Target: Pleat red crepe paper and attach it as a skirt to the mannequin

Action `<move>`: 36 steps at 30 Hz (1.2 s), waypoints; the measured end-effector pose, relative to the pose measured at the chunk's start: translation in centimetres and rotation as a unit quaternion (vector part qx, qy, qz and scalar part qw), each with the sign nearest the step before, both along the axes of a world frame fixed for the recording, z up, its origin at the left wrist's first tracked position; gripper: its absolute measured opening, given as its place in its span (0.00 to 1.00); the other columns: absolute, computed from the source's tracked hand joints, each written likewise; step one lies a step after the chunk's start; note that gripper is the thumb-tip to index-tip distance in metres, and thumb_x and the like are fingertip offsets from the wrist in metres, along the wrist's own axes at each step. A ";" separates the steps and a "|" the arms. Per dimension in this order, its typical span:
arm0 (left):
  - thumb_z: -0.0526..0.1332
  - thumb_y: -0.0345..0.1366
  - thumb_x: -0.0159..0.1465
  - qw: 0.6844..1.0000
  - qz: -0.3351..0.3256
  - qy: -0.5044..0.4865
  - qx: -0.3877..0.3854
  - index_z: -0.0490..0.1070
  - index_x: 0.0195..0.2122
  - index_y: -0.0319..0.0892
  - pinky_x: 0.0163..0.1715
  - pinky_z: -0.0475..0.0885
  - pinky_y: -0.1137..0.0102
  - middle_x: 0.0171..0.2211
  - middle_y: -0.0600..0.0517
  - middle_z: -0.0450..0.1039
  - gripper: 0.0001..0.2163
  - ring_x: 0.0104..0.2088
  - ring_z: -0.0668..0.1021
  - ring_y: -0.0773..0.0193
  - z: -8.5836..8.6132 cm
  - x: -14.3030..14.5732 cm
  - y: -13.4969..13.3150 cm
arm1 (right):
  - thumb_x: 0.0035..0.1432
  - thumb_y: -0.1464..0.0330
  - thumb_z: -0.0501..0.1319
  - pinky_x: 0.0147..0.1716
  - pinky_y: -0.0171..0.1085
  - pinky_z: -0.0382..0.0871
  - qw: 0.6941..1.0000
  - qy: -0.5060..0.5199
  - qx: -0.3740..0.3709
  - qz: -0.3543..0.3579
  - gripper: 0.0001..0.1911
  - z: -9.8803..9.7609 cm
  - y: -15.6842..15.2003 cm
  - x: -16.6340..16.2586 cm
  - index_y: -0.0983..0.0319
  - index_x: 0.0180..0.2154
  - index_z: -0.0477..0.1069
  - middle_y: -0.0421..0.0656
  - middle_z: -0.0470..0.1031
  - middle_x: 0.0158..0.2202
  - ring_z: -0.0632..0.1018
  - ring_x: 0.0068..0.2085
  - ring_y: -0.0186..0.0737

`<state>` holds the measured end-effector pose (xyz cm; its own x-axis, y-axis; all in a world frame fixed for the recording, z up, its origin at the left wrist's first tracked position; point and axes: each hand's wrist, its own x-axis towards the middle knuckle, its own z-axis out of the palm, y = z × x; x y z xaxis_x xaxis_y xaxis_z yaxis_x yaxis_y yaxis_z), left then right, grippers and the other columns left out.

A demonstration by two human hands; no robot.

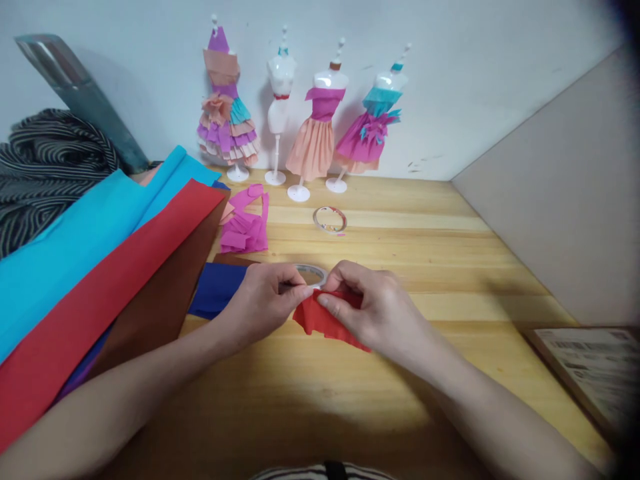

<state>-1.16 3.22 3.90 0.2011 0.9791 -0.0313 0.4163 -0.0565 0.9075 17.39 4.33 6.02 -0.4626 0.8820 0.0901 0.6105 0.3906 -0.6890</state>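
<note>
Pale wooden planks form the surface, with a whitish wall beyond. Over its middle, the left hand and right hand work close together, each closed to a thumb-and-forefinger pinch on the upper edge of a small, thin, bright red crepe-like piece, whose wavy lower edge hangs towards the near side. The step in hand looks like gathering or fastening that edge; the next move probably calls for one pinch to hold the folds steady as the other shifts along. Both forearms slant inwards from the near corners, wrists bent so the fingertips meet, remaining fingers curled.

Just beyond the fingertips lies a pale tape ring; whether it is touched cannot be told. A folded dark blue sheet sits to the left, and crumpled magenta scraps farther off. Long sheets of turquoise, red and brown material fill the left. Four white miniature dress forms stand at the far side, three of them dressed.
</note>
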 end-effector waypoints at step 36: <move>0.63 0.37 0.56 0.998 0.012 -0.060 -0.018 0.73 0.22 0.37 0.21 0.60 0.77 0.16 0.57 0.66 0.09 0.20 0.67 0.71 0.2 -0.8 1.0 | 0.55 0.66 0.58 0.21 0.31 0.55 0.993 0.049 -0.100 0.035 0.10 0.3 1.0 0.8 0.62 0.24 0.65 0.35 0.60 0.20 0.60 0.23 0.31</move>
